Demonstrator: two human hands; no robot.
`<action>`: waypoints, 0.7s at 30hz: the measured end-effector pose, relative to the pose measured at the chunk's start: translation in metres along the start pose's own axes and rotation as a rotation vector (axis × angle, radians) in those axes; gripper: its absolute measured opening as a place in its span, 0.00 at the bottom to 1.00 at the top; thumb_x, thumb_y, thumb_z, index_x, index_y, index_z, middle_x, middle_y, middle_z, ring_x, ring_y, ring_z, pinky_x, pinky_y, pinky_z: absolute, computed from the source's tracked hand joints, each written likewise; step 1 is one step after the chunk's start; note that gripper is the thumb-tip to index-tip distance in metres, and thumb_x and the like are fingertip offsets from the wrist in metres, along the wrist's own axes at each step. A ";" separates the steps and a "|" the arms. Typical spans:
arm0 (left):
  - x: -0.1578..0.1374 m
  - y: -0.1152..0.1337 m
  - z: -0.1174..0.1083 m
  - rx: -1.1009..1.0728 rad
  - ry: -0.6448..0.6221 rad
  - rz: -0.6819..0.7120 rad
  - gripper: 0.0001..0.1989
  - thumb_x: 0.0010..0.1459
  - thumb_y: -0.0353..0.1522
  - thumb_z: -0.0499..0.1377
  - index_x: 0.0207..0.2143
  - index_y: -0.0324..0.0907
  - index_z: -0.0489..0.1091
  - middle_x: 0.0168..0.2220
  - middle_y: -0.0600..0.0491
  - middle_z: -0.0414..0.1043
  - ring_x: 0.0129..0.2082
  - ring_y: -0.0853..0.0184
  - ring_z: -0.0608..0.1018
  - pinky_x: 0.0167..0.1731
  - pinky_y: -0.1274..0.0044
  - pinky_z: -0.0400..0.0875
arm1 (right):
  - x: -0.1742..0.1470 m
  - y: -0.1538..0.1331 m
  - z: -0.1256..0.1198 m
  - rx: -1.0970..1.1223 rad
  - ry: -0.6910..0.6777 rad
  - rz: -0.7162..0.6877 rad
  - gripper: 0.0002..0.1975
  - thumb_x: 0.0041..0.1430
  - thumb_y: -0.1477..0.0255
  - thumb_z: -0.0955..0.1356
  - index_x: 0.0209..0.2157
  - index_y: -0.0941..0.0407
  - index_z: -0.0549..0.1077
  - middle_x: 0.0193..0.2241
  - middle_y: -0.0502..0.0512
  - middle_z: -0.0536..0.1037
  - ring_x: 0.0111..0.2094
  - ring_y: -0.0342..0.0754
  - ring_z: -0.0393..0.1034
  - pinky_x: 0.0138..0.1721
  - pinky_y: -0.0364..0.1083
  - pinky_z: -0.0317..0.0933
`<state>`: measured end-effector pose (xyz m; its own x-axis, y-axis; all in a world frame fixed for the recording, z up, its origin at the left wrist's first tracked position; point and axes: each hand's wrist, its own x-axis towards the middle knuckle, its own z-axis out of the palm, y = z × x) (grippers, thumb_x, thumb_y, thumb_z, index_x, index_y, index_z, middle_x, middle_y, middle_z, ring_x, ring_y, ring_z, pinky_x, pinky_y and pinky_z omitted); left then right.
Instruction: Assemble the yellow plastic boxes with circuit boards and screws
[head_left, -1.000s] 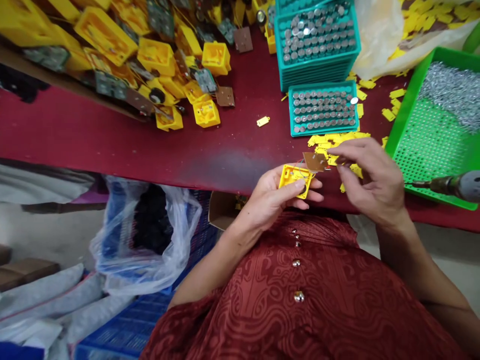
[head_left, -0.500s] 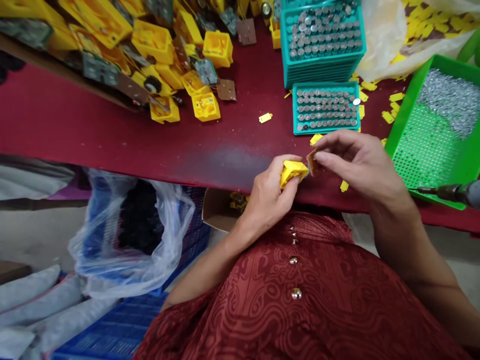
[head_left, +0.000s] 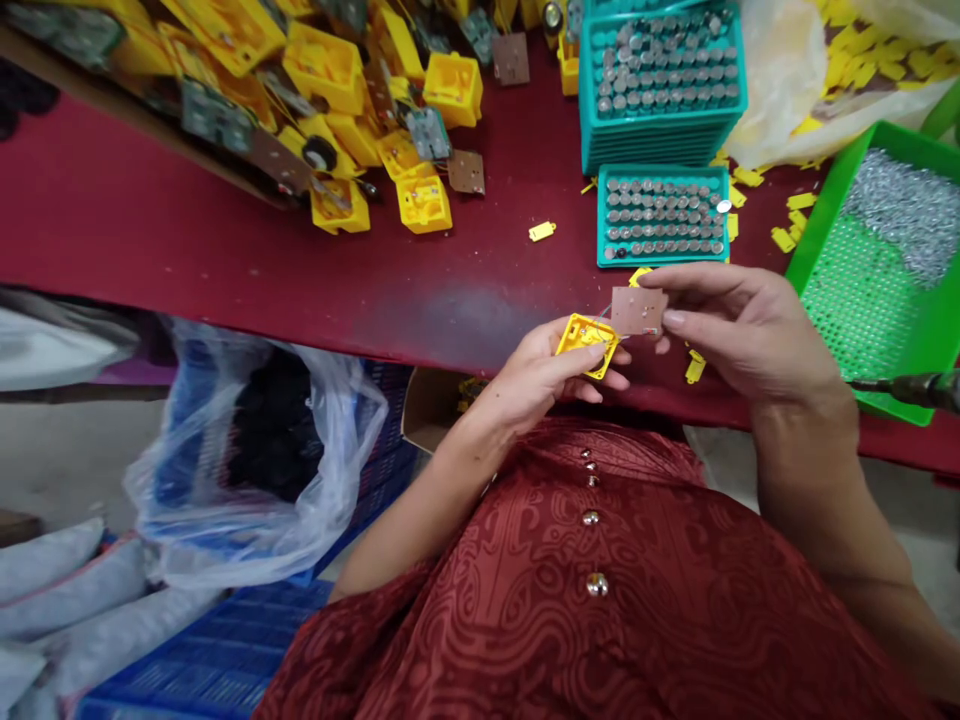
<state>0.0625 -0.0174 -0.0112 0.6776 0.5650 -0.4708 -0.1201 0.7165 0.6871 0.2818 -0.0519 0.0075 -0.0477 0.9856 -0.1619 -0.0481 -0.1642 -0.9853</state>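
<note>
Near the front edge of the red-covered table, my left hand (head_left: 544, 370) grips a small yellow plastic housing (head_left: 581, 335), its open side facing up and the thumb across it. My right hand (head_left: 739, 325) pinches a brown circuit board (head_left: 634, 310) by its right edge, the flat face turned to me. Thin wires run between the board and the housing. Just beyond my right fingers lies a teal tray (head_left: 664, 258) with rows of round metal pieces. Small yellow tabs (head_left: 695, 366) lie close to that hand.
At the back left is a heap of yellow housings (head_left: 424, 200) with boards. Teal trays (head_left: 660, 150) are stacked at the back. A green basket (head_left: 817, 235) with metal bits stands right, a dark tool tip (head_left: 900, 388) over its edge. A plastic-lined blue crate (head_left: 180, 450) sits below left.
The yellow housing has turned so its open side shows. The board has swung from nearly edge-on to flat toward me. Both stay in my hands, and the view has shifted slightly.
</note>
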 end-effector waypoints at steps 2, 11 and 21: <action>0.000 0.001 0.000 -0.006 -0.023 -0.029 0.18 0.57 0.37 0.74 0.43 0.38 0.73 0.40 0.48 0.85 0.31 0.69 0.86 0.24 0.84 0.74 | -0.001 -0.001 0.002 -0.148 0.084 -0.119 0.14 0.60 0.67 0.79 0.48 0.51 0.85 0.40 0.51 0.83 0.36 0.43 0.77 0.39 0.44 0.76; -0.002 0.003 0.003 0.037 -0.028 -0.037 0.17 0.60 0.34 0.70 0.49 0.39 0.72 0.41 0.48 0.84 0.32 0.68 0.86 0.27 0.81 0.76 | -0.001 -0.013 0.010 -0.592 0.164 -0.456 0.04 0.68 0.72 0.72 0.39 0.53 0.82 0.37 0.52 0.84 0.39 0.45 0.78 0.43 0.47 0.71; 0.015 -0.014 0.007 0.228 0.241 0.204 0.13 0.64 0.29 0.63 0.51 0.41 0.68 0.45 0.49 0.81 0.35 0.69 0.85 0.31 0.80 0.78 | 0.001 -0.027 0.035 -0.410 0.246 -0.227 0.08 0.64 0.65 0.76 0.34 0.54 0.79 0.30 0.50 0.81 0.29 0.44 0.75 0.32 0.46 0.73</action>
<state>0.0790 -0.0219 -0.0239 0.4637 0.7855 -0.4098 -0.0517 0.4858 0.8726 0.2480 -0.0480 0.0364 0.1564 0.9828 0.0981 0.3665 0.0345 -0.9298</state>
